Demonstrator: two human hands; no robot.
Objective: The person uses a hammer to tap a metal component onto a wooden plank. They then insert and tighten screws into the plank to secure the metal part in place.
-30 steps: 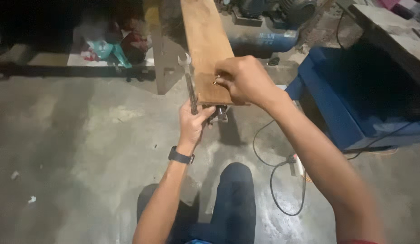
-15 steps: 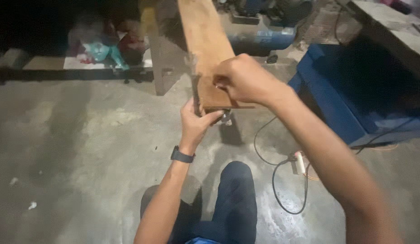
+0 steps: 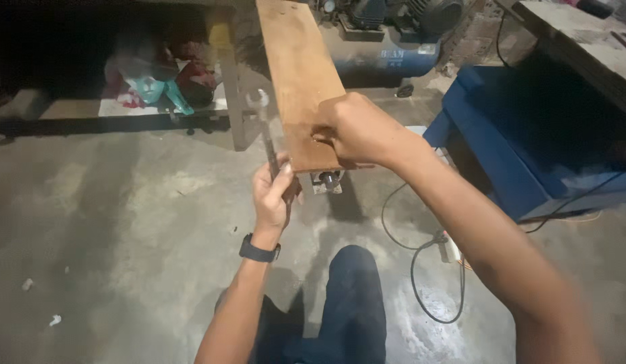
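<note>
A long brown wooden plank [image 3: 299,74] runs away from me over the concrete floor. My right hand [image 3: 357,128] presses down on its near end, fingers curled on the top face. My left hand [image 3: 272,195] grips the handle of a metal open-ended wrench [image 3: 261,111], which stands upright beside the plank's left edge with its jaw at the top. Below the plank's near end sits a small metal bracket with a bolt [image 3: 326,180]. A black watch [image 3: 259,251] is on my left wrist.
A blue metal cabinet [image 3: 528,155] stands at the right. A blue compressor tank [image 3: 387,64] lies behind the plank. A black cable [image 3: 421,269] loops on the floor by my knee [image 3: 353,296]. A low bench with coloured clutter [image 3: 158,87] is at the far left.
The view has shifted slightly. My left hand still holds the wrench, now raised more upright beside the plank. My right hand stays on the plank's end.
</note>
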